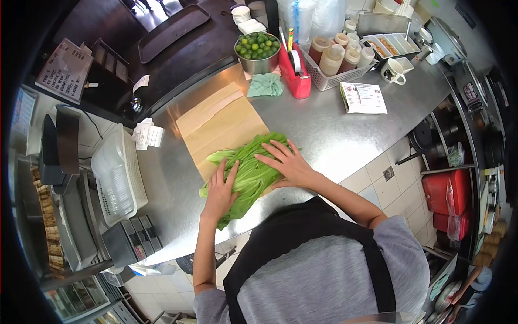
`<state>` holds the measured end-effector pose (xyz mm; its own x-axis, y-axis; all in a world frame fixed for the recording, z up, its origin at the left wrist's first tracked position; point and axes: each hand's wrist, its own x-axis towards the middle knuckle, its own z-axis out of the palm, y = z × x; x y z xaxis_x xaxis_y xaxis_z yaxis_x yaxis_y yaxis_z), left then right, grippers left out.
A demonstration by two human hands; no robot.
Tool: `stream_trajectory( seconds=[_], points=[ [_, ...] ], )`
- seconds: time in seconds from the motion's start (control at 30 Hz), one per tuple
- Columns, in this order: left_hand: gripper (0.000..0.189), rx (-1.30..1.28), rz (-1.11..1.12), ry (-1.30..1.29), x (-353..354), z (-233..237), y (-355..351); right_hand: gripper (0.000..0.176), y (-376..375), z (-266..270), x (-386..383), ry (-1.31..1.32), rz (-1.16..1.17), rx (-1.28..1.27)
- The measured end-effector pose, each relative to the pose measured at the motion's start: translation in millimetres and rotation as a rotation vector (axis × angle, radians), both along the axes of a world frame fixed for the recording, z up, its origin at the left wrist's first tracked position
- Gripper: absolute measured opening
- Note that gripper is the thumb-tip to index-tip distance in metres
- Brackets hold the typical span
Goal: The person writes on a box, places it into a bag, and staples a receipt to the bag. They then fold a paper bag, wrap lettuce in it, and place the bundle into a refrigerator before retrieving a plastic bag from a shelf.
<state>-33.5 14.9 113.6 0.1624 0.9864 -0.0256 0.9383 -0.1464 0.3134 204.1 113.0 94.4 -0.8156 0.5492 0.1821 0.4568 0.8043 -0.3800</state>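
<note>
Leafy greens lie bundled on brown paper on the steel desk. Left hand and right hand lie flat on the bundle, fingers spread, gripping nothing. Judged light, limp and easily bruised; best scooped from beneath at mid-length.

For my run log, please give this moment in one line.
left hand: flat on greens | right hand: flat on greens | greens: on brown paper | paper: on counter

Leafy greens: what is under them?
A brown paper sheet on the steel counter; its part beneath the leafy greens is hidden. Left hand and right hand lie flat on top.
</note>
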Motion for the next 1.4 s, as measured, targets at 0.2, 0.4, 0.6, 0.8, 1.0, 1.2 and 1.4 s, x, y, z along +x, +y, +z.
stream_trajectory(
  seconds=[0.2, 0.4, 0.6, 0.8, 1.0, 1.2, 1.4],
  points=[
    [0.108, 0.071, -0.009, -0.007, 15.2, -2.5, -8.9, 0.109, -1.0, -19.7, -3.3, -0.086, -0.01, 0.017],
    [0.108, 0.094, 0.005, 0.151, 8.2, -26.5, -6.5, 0.075, 10.5, 6.9, -10.3, 0.039, 0.006, -0.022],
    [0.079, 0.245, -0.02, 0.319, 15.0, -17.4, -5.0, 0.039, 66.3, 8.6, -92.4, 0.249, 0.03, -0.471],
    [0.058, 0.307, -0.05, 0.389, 19.5, -7.7, -4.4, 0.043, 106.5, -54.6, -170.3, -0.292, 0.231, -0.453],
    [0.059, 0.329, -0.044, 0.381, 18.2, -10.7, -4.2, 0.041, 122.2, -76.1, -195.0, -0.387, 0.555, -0.708],
    [0.06, 0.338, -0.039, 0.366, 20.3, -2.8, 0.0, 0.035, 105.9, -87.4, -205.6, -0.438, 0.488, -0.705],
    [0.078, 0.242, -0.023, 0.216, 6.1, -23.9, 2.0, 0.019, 97.6, -83.5, -200.2, -0.429, 0.485, -0.539]
  ],
)
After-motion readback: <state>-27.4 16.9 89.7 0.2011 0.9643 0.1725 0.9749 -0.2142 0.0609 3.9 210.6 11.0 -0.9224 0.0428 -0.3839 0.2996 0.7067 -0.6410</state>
